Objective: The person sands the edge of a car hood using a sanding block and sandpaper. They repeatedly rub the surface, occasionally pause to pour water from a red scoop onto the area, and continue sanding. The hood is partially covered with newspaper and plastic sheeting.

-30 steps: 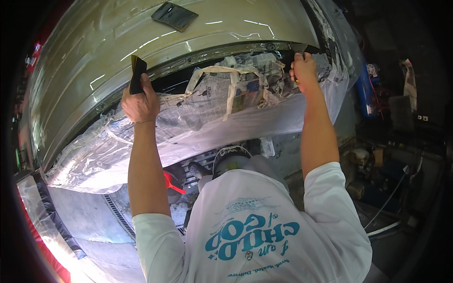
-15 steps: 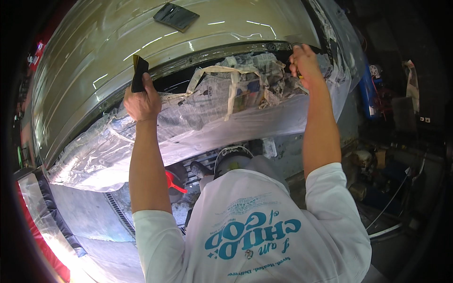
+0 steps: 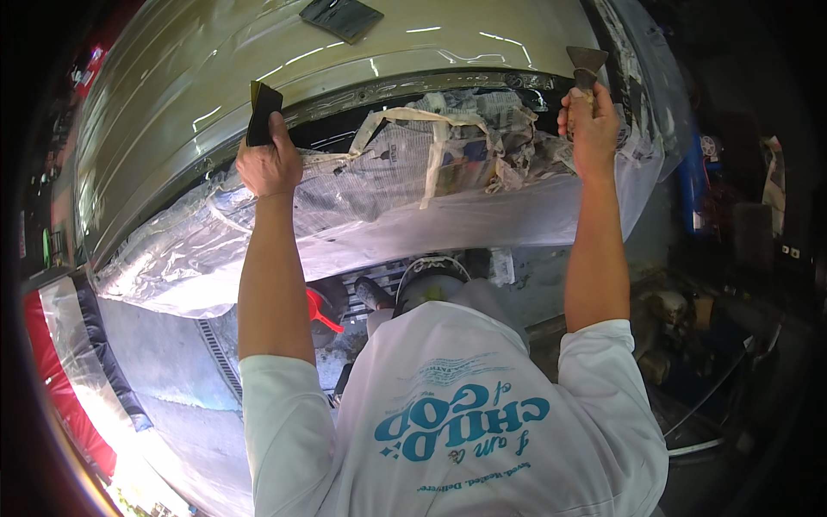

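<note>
Near the panel's left front edge, my left hand is closed round folded black sandpaper with a yellowish edge, held upright. My right hand grips a putty knife by its handle. Its flared, dull blade points away from me over the right end of the wet, olive-tan car body panel; whether it touches is unclear. Farther up on the panel lies another dark, flat sheet, likely sandpaper.
Newspaper, masking tape and clear plastic sheeting cover the area along the panel's front edge. Below, near my legs, stand a bucket and a red-handled dipper. Dark clutter sits at the right.
My right hand has raised and turned the putty knife, so its blade now shows broadly. The left hand keeps its hold on the sandpaper. The whole view has shifted slightly.
</note>
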### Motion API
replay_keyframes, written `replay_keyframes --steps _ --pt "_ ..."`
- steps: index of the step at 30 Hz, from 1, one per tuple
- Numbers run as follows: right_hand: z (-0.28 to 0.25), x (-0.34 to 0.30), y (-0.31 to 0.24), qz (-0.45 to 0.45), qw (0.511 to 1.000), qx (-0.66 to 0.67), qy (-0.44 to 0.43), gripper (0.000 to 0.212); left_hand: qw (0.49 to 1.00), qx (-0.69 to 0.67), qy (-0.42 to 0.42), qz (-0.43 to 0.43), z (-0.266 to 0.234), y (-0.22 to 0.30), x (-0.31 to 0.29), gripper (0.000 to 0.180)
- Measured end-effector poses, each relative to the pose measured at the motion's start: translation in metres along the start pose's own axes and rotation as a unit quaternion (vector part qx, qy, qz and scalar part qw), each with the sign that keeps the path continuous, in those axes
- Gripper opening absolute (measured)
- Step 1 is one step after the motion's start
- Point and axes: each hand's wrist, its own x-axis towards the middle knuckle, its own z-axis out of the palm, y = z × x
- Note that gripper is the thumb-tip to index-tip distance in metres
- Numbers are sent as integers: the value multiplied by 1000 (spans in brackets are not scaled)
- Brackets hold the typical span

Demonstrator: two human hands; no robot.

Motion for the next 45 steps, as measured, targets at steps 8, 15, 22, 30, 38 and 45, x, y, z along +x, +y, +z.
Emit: replay_keyframes --steps 8,15,22,30,38,45 --pt "-4 -32 -37 24 983 -140 -118 39 983 135 -84 -96 19 -13 -2 41" --pt "105 -98 -180 -470 639 -327 -513 45 992 78 -44 -88 0 -7 -2 46" --pt "136 -133 -207 -509 562 -324 -566 41 988 114 -26 -101 14 -8 0 46" --pt "101 -101 -218 -369 704 -375 -478 37 992 99 -39 -64 -18 -22 -16 34" --pt "-24 -30 -50 72 992 73 -69 35 995 78 -44 -44 -3 2 -1 38" --pt "16 -40 -20 -2 994 -66 -88 34 997 63 -26 -18 0 -8 -1 33"
